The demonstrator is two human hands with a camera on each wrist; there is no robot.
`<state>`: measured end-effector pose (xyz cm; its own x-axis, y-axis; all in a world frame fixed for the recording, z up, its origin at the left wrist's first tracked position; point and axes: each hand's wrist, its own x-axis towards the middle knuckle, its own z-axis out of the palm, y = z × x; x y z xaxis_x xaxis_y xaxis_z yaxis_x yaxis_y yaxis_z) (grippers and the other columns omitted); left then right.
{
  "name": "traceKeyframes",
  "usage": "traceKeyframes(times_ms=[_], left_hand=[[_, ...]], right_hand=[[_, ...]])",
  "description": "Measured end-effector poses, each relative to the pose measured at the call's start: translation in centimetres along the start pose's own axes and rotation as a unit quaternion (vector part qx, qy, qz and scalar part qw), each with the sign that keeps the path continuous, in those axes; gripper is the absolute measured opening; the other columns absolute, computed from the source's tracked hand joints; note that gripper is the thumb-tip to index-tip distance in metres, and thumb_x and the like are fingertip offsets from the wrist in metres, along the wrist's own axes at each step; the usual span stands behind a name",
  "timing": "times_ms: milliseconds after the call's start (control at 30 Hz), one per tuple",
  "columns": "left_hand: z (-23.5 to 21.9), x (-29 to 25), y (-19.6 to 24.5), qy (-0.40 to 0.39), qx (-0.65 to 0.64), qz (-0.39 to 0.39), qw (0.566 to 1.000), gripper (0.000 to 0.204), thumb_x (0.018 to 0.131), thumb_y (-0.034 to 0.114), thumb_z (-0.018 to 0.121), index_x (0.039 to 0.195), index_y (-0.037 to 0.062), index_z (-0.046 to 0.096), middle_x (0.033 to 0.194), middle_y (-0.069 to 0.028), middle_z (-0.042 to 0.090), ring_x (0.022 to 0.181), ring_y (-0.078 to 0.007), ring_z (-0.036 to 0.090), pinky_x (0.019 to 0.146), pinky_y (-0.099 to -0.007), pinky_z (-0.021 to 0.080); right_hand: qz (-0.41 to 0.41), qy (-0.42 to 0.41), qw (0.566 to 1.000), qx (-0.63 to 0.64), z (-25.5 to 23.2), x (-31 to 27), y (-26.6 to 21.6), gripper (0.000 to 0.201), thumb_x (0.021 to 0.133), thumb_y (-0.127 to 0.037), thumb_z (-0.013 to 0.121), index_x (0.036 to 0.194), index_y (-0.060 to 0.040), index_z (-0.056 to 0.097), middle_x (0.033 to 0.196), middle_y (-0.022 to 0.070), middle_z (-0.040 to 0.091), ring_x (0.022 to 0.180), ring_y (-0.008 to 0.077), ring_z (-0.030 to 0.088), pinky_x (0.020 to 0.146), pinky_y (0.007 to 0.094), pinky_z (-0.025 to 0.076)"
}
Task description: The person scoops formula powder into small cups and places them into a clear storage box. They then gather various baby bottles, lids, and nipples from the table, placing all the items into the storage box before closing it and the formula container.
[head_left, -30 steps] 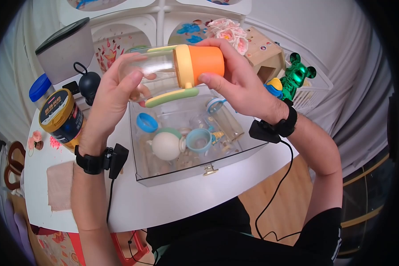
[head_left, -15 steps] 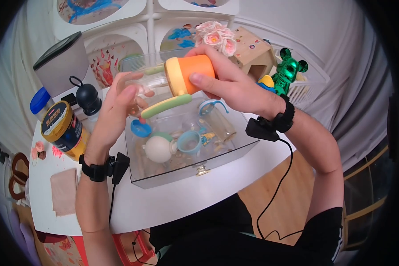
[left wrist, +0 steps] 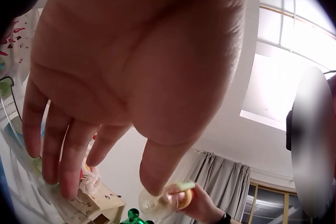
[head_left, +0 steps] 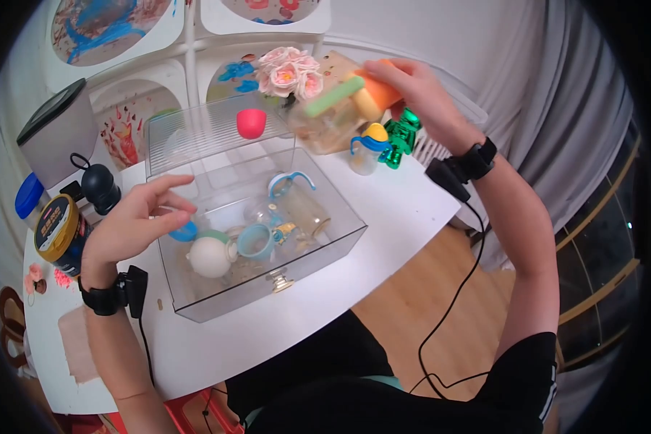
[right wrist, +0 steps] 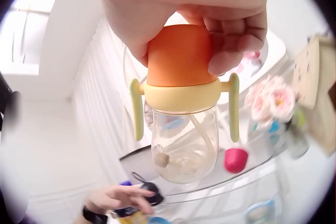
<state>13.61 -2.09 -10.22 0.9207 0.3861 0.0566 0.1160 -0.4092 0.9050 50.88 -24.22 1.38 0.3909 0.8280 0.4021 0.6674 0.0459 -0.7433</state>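
Observation:
My right hand (head_left: 423, 94) grips a sippy cup (right wrist: 184, 98) by its orange cap; it has a pale yellow collar, two green side handles, a clear body and a straw. In the head view the cup is tilted, up at the back right beyond the bin. My left hand (head_left: 134, 220) holds nothing, its fingers spread over the left edge of a clear bin (head_left: 325, 260). Inside the bin lie a white round thing (head_left: 210, 257), a light blue cup (head_left: 255, 241), a blue cap (head_left: 184, 231) and a clear bottle with a blue handle (head_left: 307, 210).
A red cap (head_left: 251, 124) shows against the bin's raised ribbed lid (head_left: 195, 134). At the right are a small yellow-topped cup (head_left: 369, 153) and a green bear figure (head_left: 398, 141). Behind are pink flowers (head_left: 289, 72); at left, a yellow-lidded tub (head_left: 61, 231) and dark bottle (head_left: 100, 186).
Both hands held the sippy cup over the bin; the left has let go and the right has carried it up to the right. The red cap now shows by the lid. The view has turned right.

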Motion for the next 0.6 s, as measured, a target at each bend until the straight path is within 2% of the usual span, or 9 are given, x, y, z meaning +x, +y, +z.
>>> traceKeyframes(times_ms=[67,100,200,233,333,367,467,500,600], left_hand=[[-0.7,-0.1,-0.6,-0.024,0.011,-0.029,0.999,0.056,0.102,0.019,0.073,0.152,0.0022,0.054,0.122,-0.0119,0.074,0.107,-0.0140,0.066,0.094,-0.0311,0.054],[-0.6,-0.1,-0.7,-0.009,0.040,-0.018,0.999,0.054,0.100,0.021,0.076,0.147,0.0021,0.058,0.118,-0.0112,0.075,0.107,-0.0143,0.066,0.094,-0.0317,0.054],[-0.9,0.1,-1.0,-0.023,0.119,-0.008,0.993,0.054,0.098,0.024,0.078,0.145,0.0026,0.061,0.120,-0.0115,0.075,0.109,-0.0145,0.066,0.095,-0.0311,0.054],[-0.9,0.2,-1.2,-0.025,0.115,-0.010,0.993,0.055,0.097,0.026,0.079,0.144,0.0029,0.062,0.121,-0.0116,0.074,0.110,-0.0150,0.066,0.096,-0.0315,0.053],[-0.7,0.1,-1.7,-0.029,0.114,-0.020,0.993,0.056,0.096,0.030,0.080,0.143,0.0042,0.063,0.122,-0.0119,0.073,0.113,-0.0169,0.065,0.099,-0.0332,0.051],[-0.7,0.1,-1.8,-0.028,0.124,-0.026,0.992,0.056,0.096,0.031,0.079,0.143,0.0047,0.063,0.122,-0.0120,0.073,0.115,-0.0179,0.065,0.101,-0.0340,0.051],[-1.0,-0.2,-2.0,-0.032,0.146,-0.036,0.988,0.058,0.096,0.033,0.080,0.145,0.0059,0.062,0.122,-0.0119,0.073,0.117,-0.0207,0.065,0.104,-0.0364,0.049],[-1.0,-0.2,-2.0,-0.036,0.152,-0.038,0.987,0.058,0.096,0.033,0.080,0.145,0.0062,0.062,0.122,-0.0118,0.073,0.118,-0.0217,0.065,0.105,-0.0372,0.048],[-1.0,-0.5,-1.7,-0.027,0.164,-0.050,0.985,0.060,0.096,0.033,0.080,0.146,0.0071,0.061,0.122,-0.0114,0.073,0.117,-0.0219,0.065,0.105,-0.0372,0.048]], right_hand=[[0.051,0.033,0.990,-0.131,-3.5,0.1,1.1,0.056,0.094,-0.055,0.074,0.101,0.0012,0.076,0.079,0.0037,0.070,0.059,0.0094,0.059,0.055,0.0241,0.047],[0.078,0.049,0.976,-0.195,-4.9,0.1,1.6,0.057,0.092,-0.055,0.076,0.100,0.0022,0.076,0.078,0.0045,0.070,0.059,0.0104,0.059,0.055,0.0251,0.047],[0.102,0.057,0.930,-0.349,-7.6,-0.2,3.9,0.059,0.088,-0.053,0.078,0.096,0.0047,0.075,0.078,0.0093,0.072,0.063,0.0145,0.066,0.055,0.0295,0.052],[0.125,0.056,0.914,-0.381,-7.9,-0.6,4.3,0.059,0.084,-0.054,0.079,0.091,0.0053,0.075,0.076,0.0133,0.073,0.065,0.0199,0.072,0.059,0.0336,0.056],[0.214,0.019,0.868,-0.447,-7.7,-1.2,7.3,0.059,0.082,-0.056,0.079,0.084,0.0034,0.075,0.072,0.0140,0.072,0.061,0.0231,0.073,0.059,0.0355,0.057],[0.224,0.011,0.857,-0.464,-7.4,-1.2,8.8,0.060,0.081,-0.057,0.078,0.079,0.0023,0.074,0.070,0.0138,0.072,0.058,0.0249,0.072,0.059,0.0362,0.057],[0.237,-0.004,0.850,-0.471,-6.6,-1.4,13.0,0.060,0.082,-0.057,0.077,0.079,0.0020,0.074,0.072,0.0142,0.073,0.059,0.0246,0.073,0.059,0.0362,0.057],[0.273,-0.012,0.843,-0.463,-6.2,-1.6,13.2,0.062,0.082,-0.058,0.076,0.085,0.0031,0.075,0.074,0.0140,0.074,0.064,0.0266,0.075,0.063,0.0380,0.058],[0.291,0.000,0.827,-0.482,-5.3,-1.5,14.7,0.063,0.083,-0.059,0.075,0.094,0.0029,0.077,0.083,0.0160,0.077,0.076,0.0307,0.077,0.072,0.0407,0.060]])
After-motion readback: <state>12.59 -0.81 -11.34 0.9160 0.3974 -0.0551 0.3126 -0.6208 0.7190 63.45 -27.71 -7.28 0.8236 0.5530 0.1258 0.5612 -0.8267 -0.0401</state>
